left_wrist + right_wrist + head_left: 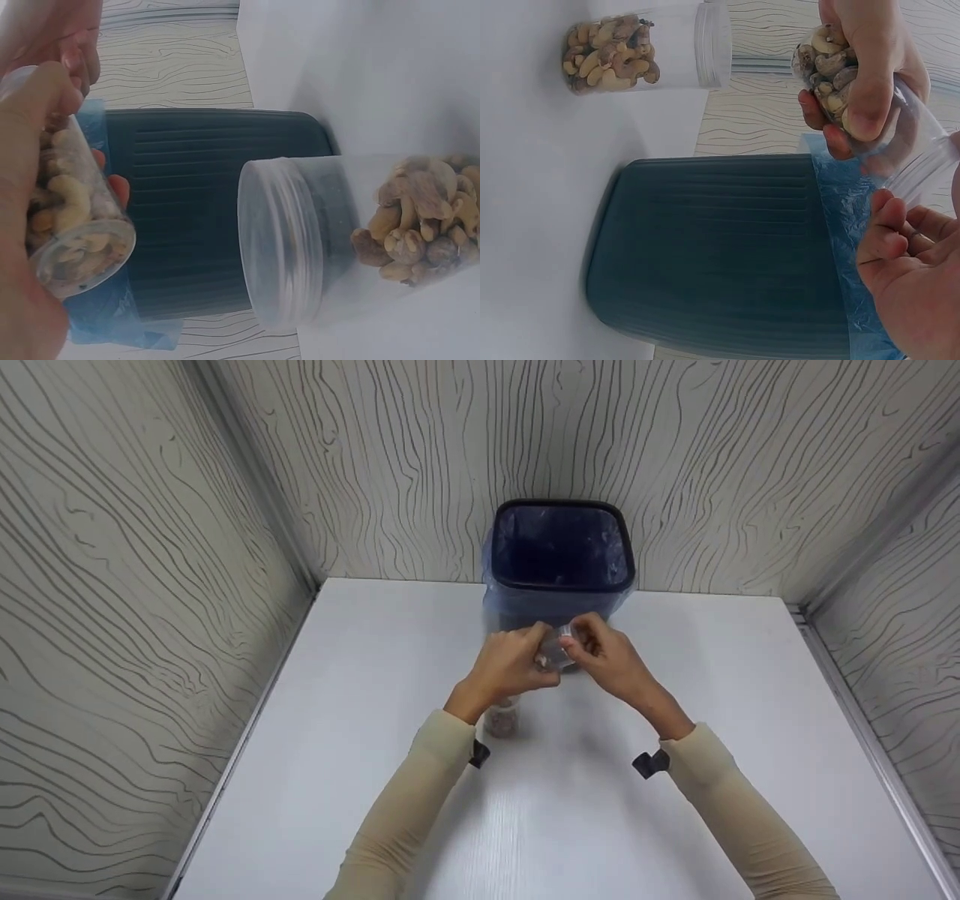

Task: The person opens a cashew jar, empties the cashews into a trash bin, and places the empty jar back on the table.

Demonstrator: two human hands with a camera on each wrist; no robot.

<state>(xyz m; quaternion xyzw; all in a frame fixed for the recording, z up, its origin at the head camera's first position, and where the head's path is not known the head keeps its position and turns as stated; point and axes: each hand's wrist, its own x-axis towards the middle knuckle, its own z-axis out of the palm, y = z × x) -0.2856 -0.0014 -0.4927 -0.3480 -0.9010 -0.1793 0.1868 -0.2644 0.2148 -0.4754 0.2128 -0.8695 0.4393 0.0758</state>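
Observation:
My left hand (510,664) grips a clear plastic jar (553,651) of mixed nuts around its body, holding it tilted in front of the bin. Cashews (71,204) show through its side and base in the left wrist view. At the jar's other end, my right hand (611,655) pinches the clear lid (921,174) between thumb and fingers. Whether the lid is loose cannot be told. A second clear jar (611,56), partly filled with nuts and with its lid on, stands upright on the table, partly hidden behind my left wrist in the head view.
A dark blue-green waste bin (712,247) stands against the back wall, lined with a blue bag (517,600). The white table (375,675) is enclosed by wood-grain patterned panels (405,465) at the back and sides.

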